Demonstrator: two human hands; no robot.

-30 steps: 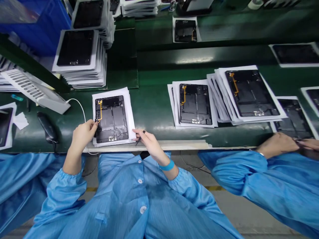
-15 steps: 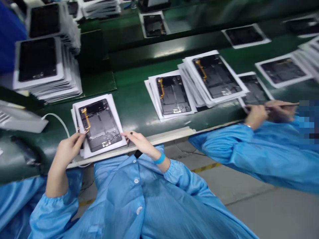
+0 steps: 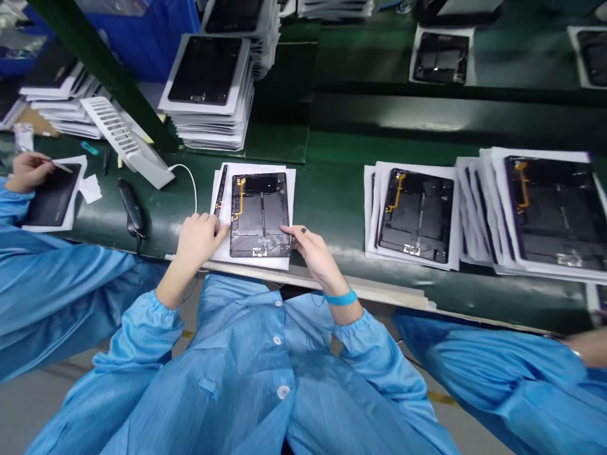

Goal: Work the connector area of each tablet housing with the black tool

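Tablet (image 3: 260,218) slid rightward — left hand (image 3: 198,239) just beside it, right hand (image 3: 317,254) touching.

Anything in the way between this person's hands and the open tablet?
Nothing visible. The right hand touches the tablet at its right edge; the left hand is close to its left edge. A black strip lies beside the tablet, beyond the left thumb.

Tablet (image 3: 251,215) on paper (image 3: 225,253), stack (image 3: 208,91) behind left — more stacks (image 3: 417,218) right
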